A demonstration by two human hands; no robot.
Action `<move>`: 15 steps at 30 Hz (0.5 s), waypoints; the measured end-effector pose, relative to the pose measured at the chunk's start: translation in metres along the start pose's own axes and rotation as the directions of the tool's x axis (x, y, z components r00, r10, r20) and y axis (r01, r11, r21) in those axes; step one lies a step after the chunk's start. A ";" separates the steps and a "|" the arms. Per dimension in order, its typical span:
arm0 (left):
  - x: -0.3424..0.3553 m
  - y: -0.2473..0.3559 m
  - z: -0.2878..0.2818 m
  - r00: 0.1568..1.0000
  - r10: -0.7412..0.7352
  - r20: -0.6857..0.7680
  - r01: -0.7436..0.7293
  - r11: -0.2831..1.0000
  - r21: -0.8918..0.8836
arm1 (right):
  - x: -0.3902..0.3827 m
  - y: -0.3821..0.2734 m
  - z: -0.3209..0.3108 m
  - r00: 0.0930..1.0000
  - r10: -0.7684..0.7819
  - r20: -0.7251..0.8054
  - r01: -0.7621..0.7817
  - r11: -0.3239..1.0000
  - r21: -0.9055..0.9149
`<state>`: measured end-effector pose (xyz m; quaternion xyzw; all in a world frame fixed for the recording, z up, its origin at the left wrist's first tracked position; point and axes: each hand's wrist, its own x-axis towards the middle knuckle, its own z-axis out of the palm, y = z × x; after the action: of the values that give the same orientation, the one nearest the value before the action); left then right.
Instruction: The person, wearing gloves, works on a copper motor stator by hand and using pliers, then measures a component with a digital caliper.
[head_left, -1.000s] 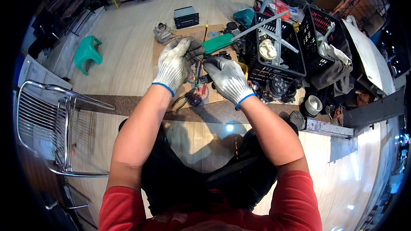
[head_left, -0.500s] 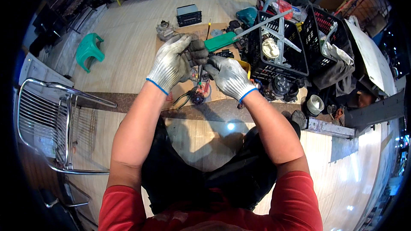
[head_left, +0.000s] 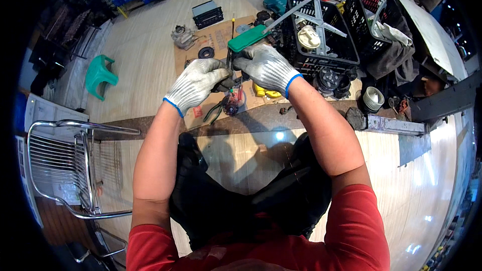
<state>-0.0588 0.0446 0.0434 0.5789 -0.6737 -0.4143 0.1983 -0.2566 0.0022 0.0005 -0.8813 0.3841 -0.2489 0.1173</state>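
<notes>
"How's the grip?"
"Knit-gloved left hand (head_left: 197,81) and right hand (head_left: 267,68) curl close together; what's clasped, I can't tell."
"Nearby?"
"A round part (head_left: 230,107) and slim pliers (head_left: 220,106) lie nearer, on flat cardboard (head_left: 213,39)."

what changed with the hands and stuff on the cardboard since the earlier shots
The left hand has rolled inward, fingers more curled, and drawn back toward the body, uncovering a black ring. The right hand has moved forward, nearer the green piece, showing more of the yellow part. Whether either took or released something is hidden. The pliers and green stool stayed put.
</notes>
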 end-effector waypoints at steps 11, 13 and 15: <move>0.023 -0.030 0.010 0.962 -0.082 -0.262 0.001 0.955 -0.296 | -0.004 -0.027 0.011 0.907 0.366 0.207 -0.415 0.703 0.578; 0.020 -0.020 0.013 0.976 -0.072 -0.208 -0.085 0.750 -0.656 | -0.008 -0.033 0.020 0.937 0.331 0.108 -0.322 0.708 0.628; 0.023 -0.028 0.014 0.984 -0.089 -0.156 -0.100 0.447 -0.889 | -0.005 -0.040 0.024 0.941 0.325 0.088 -0.309 0.729 0.611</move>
<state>-0.0578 0.0283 0.0080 0.4203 -0.3361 -0.6520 0.5341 -0.2225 0.0335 -0.0056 -0.7125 0.4277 -0.3478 0.4341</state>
